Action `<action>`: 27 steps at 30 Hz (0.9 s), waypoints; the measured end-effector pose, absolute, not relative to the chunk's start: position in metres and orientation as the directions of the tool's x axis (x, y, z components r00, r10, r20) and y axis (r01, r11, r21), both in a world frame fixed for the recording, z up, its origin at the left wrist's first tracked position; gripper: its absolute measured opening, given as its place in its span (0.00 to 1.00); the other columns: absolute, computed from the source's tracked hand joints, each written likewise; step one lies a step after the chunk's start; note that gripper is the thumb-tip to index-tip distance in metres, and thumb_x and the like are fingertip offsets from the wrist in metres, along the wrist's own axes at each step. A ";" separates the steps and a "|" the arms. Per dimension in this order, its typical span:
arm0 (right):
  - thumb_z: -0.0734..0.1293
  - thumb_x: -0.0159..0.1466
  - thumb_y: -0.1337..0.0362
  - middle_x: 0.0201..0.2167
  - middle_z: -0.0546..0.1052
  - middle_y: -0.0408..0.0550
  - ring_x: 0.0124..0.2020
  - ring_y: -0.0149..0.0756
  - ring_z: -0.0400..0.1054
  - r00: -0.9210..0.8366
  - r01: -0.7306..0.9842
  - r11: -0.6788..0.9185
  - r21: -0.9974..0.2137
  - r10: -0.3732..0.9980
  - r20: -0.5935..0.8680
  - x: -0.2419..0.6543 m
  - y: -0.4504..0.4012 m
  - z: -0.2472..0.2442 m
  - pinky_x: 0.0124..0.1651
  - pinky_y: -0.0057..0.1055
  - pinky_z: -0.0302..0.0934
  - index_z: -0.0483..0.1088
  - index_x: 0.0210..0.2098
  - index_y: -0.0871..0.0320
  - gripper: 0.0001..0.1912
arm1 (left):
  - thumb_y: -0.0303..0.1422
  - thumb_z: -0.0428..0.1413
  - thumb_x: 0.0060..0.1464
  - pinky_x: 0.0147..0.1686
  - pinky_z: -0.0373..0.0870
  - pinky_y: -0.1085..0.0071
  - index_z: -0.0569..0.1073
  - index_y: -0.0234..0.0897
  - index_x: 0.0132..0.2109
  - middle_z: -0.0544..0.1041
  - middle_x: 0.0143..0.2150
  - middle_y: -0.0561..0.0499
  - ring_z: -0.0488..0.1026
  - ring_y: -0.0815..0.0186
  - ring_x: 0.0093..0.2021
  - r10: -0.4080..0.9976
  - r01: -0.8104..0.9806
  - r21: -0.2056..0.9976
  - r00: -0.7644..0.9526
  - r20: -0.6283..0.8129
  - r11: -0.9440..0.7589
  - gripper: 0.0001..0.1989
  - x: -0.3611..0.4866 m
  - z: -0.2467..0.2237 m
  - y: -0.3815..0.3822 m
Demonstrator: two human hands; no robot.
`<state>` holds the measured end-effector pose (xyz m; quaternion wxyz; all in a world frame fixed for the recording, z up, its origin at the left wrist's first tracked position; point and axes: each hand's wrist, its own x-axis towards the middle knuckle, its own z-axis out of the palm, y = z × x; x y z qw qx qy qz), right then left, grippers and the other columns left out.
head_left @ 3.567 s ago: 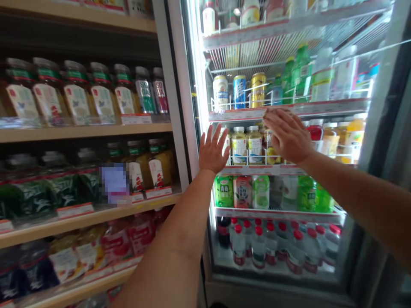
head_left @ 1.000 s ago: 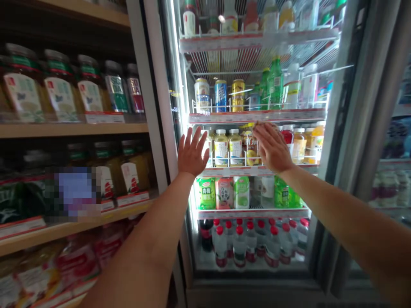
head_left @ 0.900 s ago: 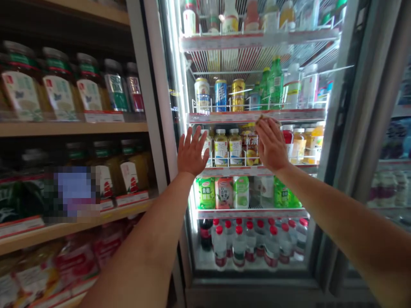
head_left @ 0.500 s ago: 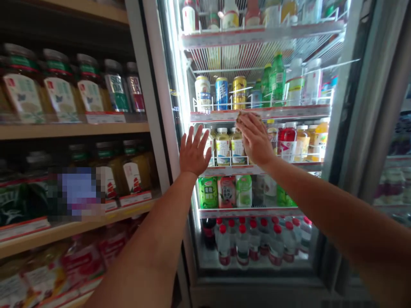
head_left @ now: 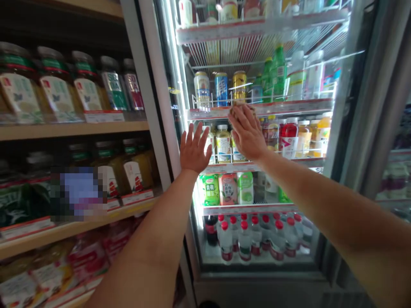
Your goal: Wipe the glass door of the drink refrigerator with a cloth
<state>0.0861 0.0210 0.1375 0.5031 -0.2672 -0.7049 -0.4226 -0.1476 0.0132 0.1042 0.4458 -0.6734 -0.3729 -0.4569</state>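
Note:
My left hand [head_left: 195,147] rests flat with fingers spread against the glass door [head_left: 221,64] of a lit drinks fridge, near its left edge. Under the fingers of my right hand [head_left: 248,134] is a crumpled brownish cloth [head_left: 236,105], pressed to the glass at about the height of a shelf edge. Most of the cloth is hidden by the hand. Behind the glass, close to the right hand, stand a gold can [head_left: 239,85] and a blue can [head_left: 221,89]. A bottle with a white cap [head_left: 223,143] shows between my two hands.
On the left, an open wooden shelf [head_left: 73,130] holds rows of bottles. The fridge's metal frame [head_left: 369,107] runs down the right side. Low inside the fridge stand several red-capped bottles [head_left: 244,239]. A blurred-out patch [head_left: 78,190] covers part of the left shelf.
My right hand has slid a little left and up over the glass with the cloth. My left hand keeps its place. The view has shifted slightly.

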 end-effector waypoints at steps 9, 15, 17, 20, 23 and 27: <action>0.54 0.74 0.65 0.75 0.55 0.39 0.76 0.43 0.43 -0.460 0.772 0.486 0.409 -0.017 0.888 0.127 0.023 0.155 0.76 0.52 0.43 0.48 0.75 0.44 0.31 | 0.38 0.47 0.68 0.75 0.37 0.52 0.58 0.42 0.73 0.54 0.76 0.49 0.40 0.56 0.77 0.101 0.906 -0.242 0.293 0.951 -0.347 0.29 -0.147 0.105 0.013; 0.55 0.73 0.64 0.75 0.53 0.44 0.77 0.49 0.41 -0.340 0.832 0.462 0.308 -0.015 0.940 0.156 0.022 0.124 0.76 0.55 0.44 0.49 0.75 0.48 0.31 | 0.38 0.48 0.67 0.75 0.37 0.52 0.59 0.43 0.73 0.54 0.76 0.50 0.41 0.55 0.77 0.092 0.904 -0.243 0.292 0.952 -0.351 0.29 -0.147 0.104 0.016; 0.56 0.73 0.64 0.74 0.57 0.41 0.76 0.48 0.44 -0.460 0.785 0.480 0.392 0.027 0.888 0.165 0.018 0.121 0.76 0.55 0.45 0.50 0.74 0.46 0.31 | 0.38 0.48 0.67 0.75 0.36 0.52 0.58 0.44 0.73 0.54 0.76 0.50 0.41 0.55 0.77 0.090 0.903 -0.245 0.293 0.952 -0.353 0.30 -0.148 0.104 0.017; 0.55 0.73 0.63 0.74 0.58 0.40 0.75 0.48 0.46 -0.462 0.792 0.478 0.379 0.064 0.884 0.185 0.013 0.132 0.76 0.57 0.45 0.53 0.73 0.45 0.30 | 0.39 0.48 0.66 0.75 0.36 0.52 0.57 0.44 0.73 0.54 0.76 0.50 0.41 0.55 0.77 0.088 0.900 -0.243 0.292 0.952 -0.361 0.31 -0.148 0.104 0.018; 0.53 0.73 0.62 0.75 0.55 0.45 0.76 0.53 0.44 -0.217 0.897 0.399 0.189 0.026 0.976 0.210 0.016 0.127 0.74 0.62 0.44 0.54 0.73 0.51 0.30 | 0.39 0.48 0.66 0.75 0.37 0.51 0.56 0.46 0.74 0.53 0.76 0.52 0.40 0.55 0.77 0.085 0.898 -0.239 0.289 0.954 -0.370 0.31 -0.148 0.104 0.019; 0.54 0.73 0.62 0.73 0.58 0.55 0.76 0.53 0.44 -0.088 0.938 0.331 0.108 -0.075 0.993 0.238 0.024 0.079 0.74 0.59 0.48 0.59 0.71 0.58 0.28 | 0.39 0.48 0.66 0.75 0.39 0.49 0.55 0.49 0.74 0.53 0.76 0.53 0.40 0.57 0.77 0.060 0.898 -0.254 0.294 0.954 -0.359 0.31 -0.148 0.104 0.022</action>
